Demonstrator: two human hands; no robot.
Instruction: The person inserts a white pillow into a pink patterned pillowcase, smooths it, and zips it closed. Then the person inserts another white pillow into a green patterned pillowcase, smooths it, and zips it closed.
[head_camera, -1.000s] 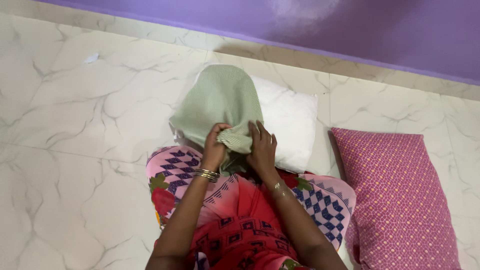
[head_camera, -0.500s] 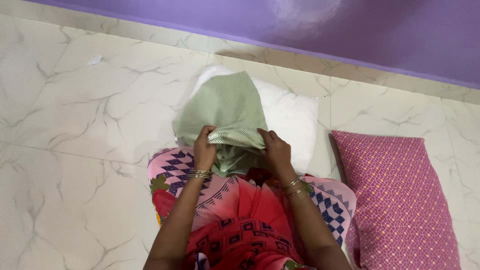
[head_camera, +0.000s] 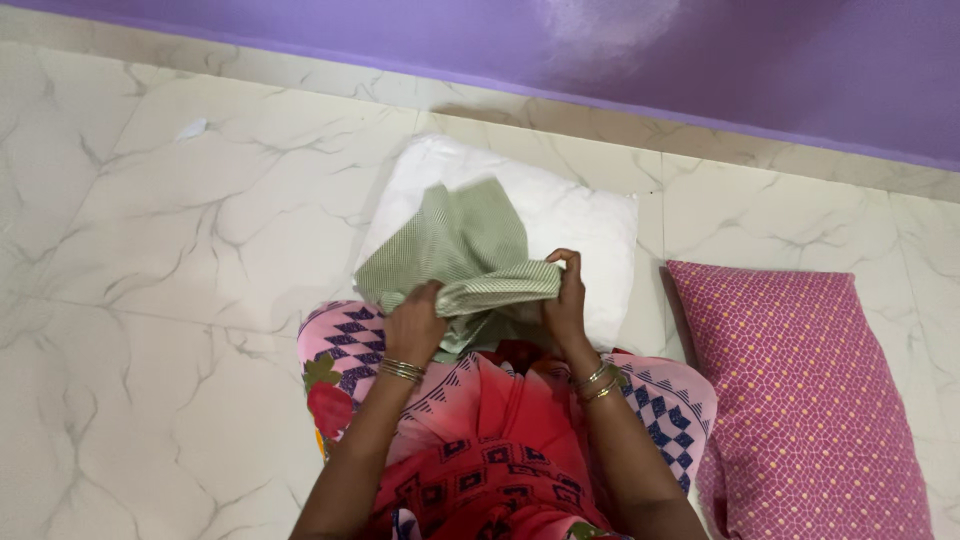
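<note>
The green cover (head_camera: 455, 250) had dropped lower over the white pillow (head_camera: 580, 215), its open edge bunched and clenched between the left hand (head_camera: 412, 325) and right hand (head_camera: 566, 305), nearer the pillow's end.

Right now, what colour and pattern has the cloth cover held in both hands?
Pale green with fine stripes, the cloth cover shows best in the head view.

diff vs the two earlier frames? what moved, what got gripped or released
The green pillowcase no longer stands draped up high; it has sagged lower and flatter over the white pillow, with more of the pillow showing. The left hand and right hand have spread apart along its open edge, both still gripping it; nothing was released. The white pillow, the pink pillow and the marble floor look unchanged.
</note>
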